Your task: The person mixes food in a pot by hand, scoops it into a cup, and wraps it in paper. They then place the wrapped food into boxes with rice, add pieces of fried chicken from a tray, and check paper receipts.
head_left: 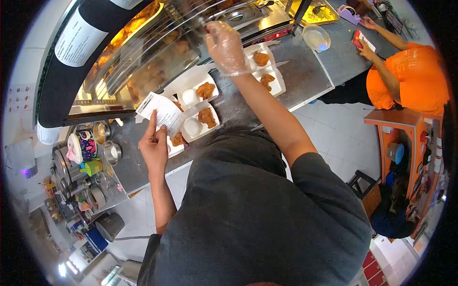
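A printed paper slip (164, 112) is pinched in my left hand (155, 143), held over the white boxes and partly covering them. My right hand (225, 47), in a clear plastic glove, is raised at the front of the lit food display case (157, 52). Its fingers are curled closed near a blurred metallic shape; I cannot tell what they hold. Below my hands stand open white boxes (214, 125) with white rice mounds (192, 127) and pieces of fried chicken (207, 117). More fried chicken (267, 82) lies in white boxes right of my right wrist.
A metal lidded food pan (237, 15) is at the case's top. A round clear container (316, 38) and a yellow food tray (318, 12) stand right. A person in orange (405, 78) holds a red-and-white box (363, 42). Bowls and pots (112, 151) sit left.
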The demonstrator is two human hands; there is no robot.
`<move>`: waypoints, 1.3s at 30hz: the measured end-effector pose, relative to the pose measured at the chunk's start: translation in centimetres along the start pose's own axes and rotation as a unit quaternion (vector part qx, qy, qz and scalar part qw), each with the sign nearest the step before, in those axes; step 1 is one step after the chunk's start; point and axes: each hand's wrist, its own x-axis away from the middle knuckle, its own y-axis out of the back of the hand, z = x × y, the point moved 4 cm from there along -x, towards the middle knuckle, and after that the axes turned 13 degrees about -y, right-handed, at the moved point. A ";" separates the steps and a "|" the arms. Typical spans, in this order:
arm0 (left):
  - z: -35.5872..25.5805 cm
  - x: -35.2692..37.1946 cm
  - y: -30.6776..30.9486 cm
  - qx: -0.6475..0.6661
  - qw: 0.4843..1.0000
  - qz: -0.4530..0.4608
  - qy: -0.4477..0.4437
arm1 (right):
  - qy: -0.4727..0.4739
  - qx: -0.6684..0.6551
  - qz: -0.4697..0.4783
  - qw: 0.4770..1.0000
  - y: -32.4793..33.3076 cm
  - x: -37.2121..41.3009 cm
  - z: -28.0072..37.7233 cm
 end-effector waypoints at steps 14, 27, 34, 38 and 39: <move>0.2 2.4 -1.2 0.010 0.995 -0.091 0.035 | -0.370 -0.352 0.108 0.853 3.2 -14.0 2.4; 2.8 4.0 -0.1 0.041 0.990 -0.131 0.038 | -0.365 -0.403 -0.022 0.839 9.4 -12.7 4.1; 3.1 2.7 -1.3 0.043 0.996 -0.053 0.056 | -0.312 -0.382 -0.074 0.867 12.5 -10.4 0.7; 1.5 1.3 -1.9 0.073 0.996 -0.027 0.046 | -0.320 -0.393 -0.071 0.859 12.3 -9.2 1.7; 1.2 1.0 -1.9 0.077 0.996 -0.017 0.051 | -0.325 -0.401 -0.070 0.853 12.1 -9.2 2.0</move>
